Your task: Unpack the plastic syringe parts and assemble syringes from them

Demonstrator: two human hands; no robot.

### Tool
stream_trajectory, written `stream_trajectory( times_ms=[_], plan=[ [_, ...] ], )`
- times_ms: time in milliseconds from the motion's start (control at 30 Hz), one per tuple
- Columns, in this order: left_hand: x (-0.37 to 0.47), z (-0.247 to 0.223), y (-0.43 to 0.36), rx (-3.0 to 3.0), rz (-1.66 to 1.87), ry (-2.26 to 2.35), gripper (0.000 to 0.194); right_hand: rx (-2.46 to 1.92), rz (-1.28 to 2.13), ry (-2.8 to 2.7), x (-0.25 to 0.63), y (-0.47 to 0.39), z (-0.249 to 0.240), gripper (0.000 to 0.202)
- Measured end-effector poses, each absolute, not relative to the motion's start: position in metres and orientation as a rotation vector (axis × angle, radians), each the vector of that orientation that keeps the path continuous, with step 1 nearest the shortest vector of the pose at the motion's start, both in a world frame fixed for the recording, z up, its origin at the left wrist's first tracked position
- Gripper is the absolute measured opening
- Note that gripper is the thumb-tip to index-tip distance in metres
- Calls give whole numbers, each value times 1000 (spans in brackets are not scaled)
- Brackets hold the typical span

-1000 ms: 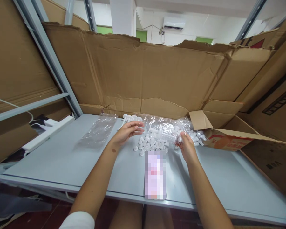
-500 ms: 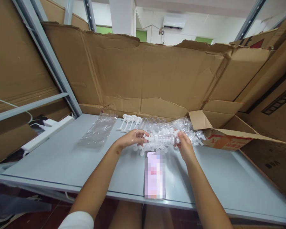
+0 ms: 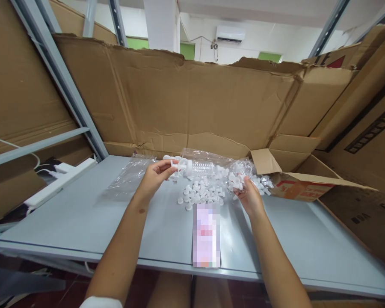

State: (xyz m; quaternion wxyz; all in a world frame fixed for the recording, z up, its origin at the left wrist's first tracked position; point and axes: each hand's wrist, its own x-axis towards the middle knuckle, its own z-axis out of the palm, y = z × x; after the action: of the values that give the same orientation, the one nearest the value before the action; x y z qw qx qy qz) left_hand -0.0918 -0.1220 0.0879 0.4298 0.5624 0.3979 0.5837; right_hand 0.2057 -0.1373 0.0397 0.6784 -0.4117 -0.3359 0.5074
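My left hand (image 3: 157, 174) pinches the white handle end of a large clear plastic syringe (image 3: 202, 168). The syringe lies nearly level above the table, its ribbed barrel pointing right. My right hand (image 3: 250, 196) is curled at the right of the pile, closed on small white plastic caps (image 3: 236, 181); how many is hidden. Loose white caps (image 3: 201, 193) are heaped below the syringe. Clear plastic bags (image 3: 244, 166) lie behind my right hand, and white plungers (image 3: 169, 158) show partly behind my left fingers.
A phone (image 3: 206, 235) lies near the front edge of the grey table (image 3: 115, 231). At the right stands an open cardboard box (image 3: 304, 190). A flat clear bag (image 3: 128, 177) lies at left, beside a white power strip (image 3: 62, 182). A cardboard wall (image 3: 192, 98) closes the back.
My left hand has moved left and up with the syringe, away from the cap pile. My right hand has come off the syringe's right end and now holds small white caps.
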Motion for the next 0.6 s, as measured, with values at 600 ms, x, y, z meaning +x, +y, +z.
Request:
stream_trajectory(
  times_ms=[600],
  plan=[
    [-162, 11, -188, 1027, 1490, 1385, 38, -893, 1099, -621, 213, -138, 42, 32]
  ],
)
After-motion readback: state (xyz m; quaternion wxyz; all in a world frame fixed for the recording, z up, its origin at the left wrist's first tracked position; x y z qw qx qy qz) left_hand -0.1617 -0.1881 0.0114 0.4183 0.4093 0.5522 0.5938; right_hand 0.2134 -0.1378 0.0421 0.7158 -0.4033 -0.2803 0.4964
